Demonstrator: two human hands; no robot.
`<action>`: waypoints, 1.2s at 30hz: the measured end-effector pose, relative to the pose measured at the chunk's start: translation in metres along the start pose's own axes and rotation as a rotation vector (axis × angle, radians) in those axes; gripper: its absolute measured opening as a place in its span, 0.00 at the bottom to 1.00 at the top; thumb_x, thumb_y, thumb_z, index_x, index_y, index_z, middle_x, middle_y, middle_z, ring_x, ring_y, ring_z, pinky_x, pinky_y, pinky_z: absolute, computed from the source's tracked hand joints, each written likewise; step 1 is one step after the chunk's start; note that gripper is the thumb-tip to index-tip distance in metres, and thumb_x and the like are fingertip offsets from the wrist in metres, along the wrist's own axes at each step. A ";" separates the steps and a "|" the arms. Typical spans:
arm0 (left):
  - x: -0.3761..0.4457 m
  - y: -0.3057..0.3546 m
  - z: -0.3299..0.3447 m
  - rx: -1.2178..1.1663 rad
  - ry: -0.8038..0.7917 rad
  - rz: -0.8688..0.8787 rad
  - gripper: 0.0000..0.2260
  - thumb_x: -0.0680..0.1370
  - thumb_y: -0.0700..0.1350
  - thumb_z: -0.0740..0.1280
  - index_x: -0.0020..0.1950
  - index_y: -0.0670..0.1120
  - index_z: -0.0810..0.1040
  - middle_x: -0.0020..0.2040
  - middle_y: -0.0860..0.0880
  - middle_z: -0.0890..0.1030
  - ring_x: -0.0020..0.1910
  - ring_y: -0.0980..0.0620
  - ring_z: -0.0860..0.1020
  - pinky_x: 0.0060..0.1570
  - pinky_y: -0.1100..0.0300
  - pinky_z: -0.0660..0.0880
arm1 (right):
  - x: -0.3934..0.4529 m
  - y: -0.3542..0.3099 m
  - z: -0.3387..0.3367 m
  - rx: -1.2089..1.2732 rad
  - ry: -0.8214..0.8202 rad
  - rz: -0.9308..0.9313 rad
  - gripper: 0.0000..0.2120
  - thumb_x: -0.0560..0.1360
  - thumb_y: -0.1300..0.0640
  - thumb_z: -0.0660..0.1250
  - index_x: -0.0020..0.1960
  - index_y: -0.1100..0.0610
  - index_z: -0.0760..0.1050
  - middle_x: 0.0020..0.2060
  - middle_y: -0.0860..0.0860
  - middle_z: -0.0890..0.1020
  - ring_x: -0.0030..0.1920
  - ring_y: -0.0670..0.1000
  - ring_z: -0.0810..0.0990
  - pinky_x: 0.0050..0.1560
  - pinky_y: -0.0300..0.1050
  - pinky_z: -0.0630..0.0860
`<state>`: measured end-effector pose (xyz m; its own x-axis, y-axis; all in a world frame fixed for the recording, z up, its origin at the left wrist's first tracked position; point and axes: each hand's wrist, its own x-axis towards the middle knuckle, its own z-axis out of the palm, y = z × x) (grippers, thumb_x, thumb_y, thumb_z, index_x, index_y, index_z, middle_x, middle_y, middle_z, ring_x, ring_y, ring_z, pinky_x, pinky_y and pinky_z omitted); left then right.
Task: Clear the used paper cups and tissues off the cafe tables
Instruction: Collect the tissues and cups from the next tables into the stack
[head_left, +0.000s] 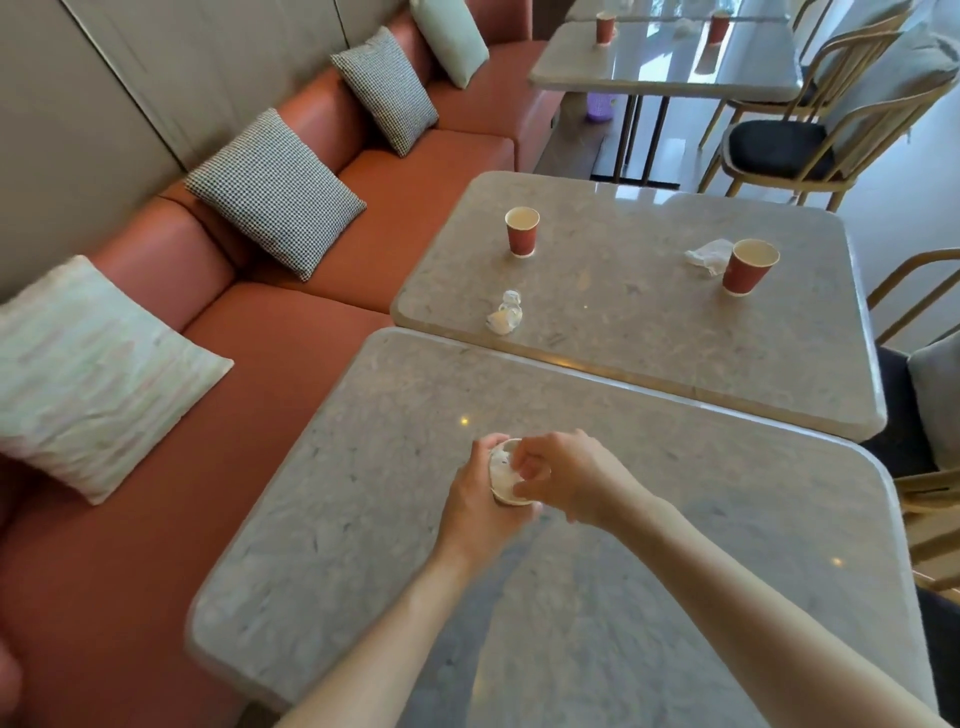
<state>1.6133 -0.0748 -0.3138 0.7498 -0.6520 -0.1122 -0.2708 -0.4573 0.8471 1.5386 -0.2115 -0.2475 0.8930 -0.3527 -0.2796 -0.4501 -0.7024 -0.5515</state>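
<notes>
My left hand (480, 501) grips a paper cup (505, 480) above the near table (363, 519). A white tissue (500, 460) sits inside the cup. My right hand (563, 478) is at the cup's rim with curled fingers pinching the tissue. On the second table (649, 353) stand two red paper cups: one (522, 231) at the back left, one (748, 267) at the right. A crumpled tissue (504, 313) lies near that table's front left edge, and another tissue (709, 255) lies beside the right cup.
A third table (660, 67) further back carries two more red cups (605, 27) (719, 27). A red bench (311, 312) with several cushions runs along the left. Wooden chairs (810, 135) stand on the right. A purple basket (600, 106) sits on the floor.
</notes>
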 end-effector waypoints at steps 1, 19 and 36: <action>-0.002 -0.002 -0.005 0.010 0.015 0.006 0.32 0.63 0.48 0.79 0.63 0.60 0.69 0.54 0.56 0.83 0.52 0.54 0.82 0.51 0.53 0.80 | 0.002 -0.008 0.002 -0.043 -0.041 0.013 0.08 0.70 0.49 0.67 0.49 0.45 0.80 0.39 0.44 0.83 0.27 0.43 0.76 0.22 0.32 0.66; -0.029 -0.039 -0.102 0.004 0.079 0.019 0.35 0.62 0.47 0.81 0.57 0.71 0.65 0.49 0.70 0.81 0.46 0.72 0.78 0.41 0.78 0.71 | 0.019 -0.119 0.024 -0.017 -0.143 -0.068 0.18 0.76 0.59 0.54 0.52 0.47 0.80 0.42 0.51 0.82 0.22 0.47 0.81 0.24 0.34 0.72; -0.085 -0.186 -0.364 -0.074 0.068 0.118 0.31 0.64 0.43 0.79 0.61 0.60 0.69 0.51 0.62 0.81 0.49 0.60 0.81 0.44 0.67 0.78 | 0.045 -0.363 0.191 0.166 -0.004 -0.162 0.15 0.75 0.61 0.56 0.43 0.46 0.79 0.38 0.49 0.82 0.22 0.48 0.80 0.25 0.40 0.77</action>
<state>1.8199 0.2855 -0.2729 0.7552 -0.6551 0.0239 -0.3161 -0.3321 0.8887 1.7418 0.1456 -0.2098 0.9536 -0.2413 -0.1799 -0.2956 -0.6382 -0.7109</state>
